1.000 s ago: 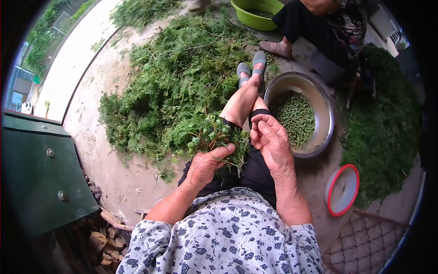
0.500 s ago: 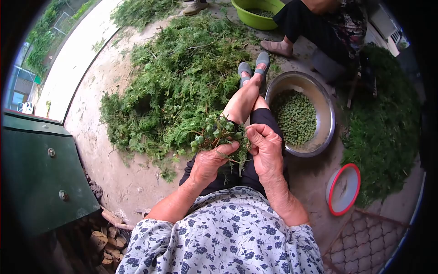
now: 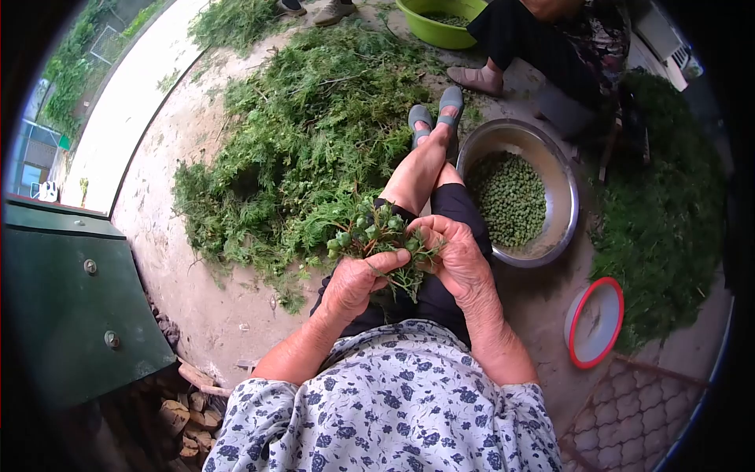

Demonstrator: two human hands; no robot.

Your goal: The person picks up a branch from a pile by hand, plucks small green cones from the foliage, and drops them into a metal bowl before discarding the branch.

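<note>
My left hand [image 3: 355, 283] grips a leafy green sprig [image 3: 376, 236] studded with small round green cones, held over my lap. My right hand [image 3: 458, 259] has its fingers closed on the sprig's right side, among the cones. Just to the right on the ground stands a steel bowl [image 3: 565, 197] partly filled with loose green cones [image 3: 510, 198]. My legs stretch forward, crossed at the ankles in grey shoes [image 3: 435, 114].
A big heap of cut green branches [image 3: 307, 134] covers the ground ahead and left; another pile [image 3: 668, 212] lies to the right. A red-rimmed white dish [image 3: 595, 322] sits near right. Another seated person [image 3: 543, 47] and a green basin [image 3: 440, 20] are farther ahead. A green box [image 3: 71, 299] stands left.
My right hand has moved left from beside the bowl and closed on the sprig. My left hand keeps holding the sprig in almost the same place.
</note>
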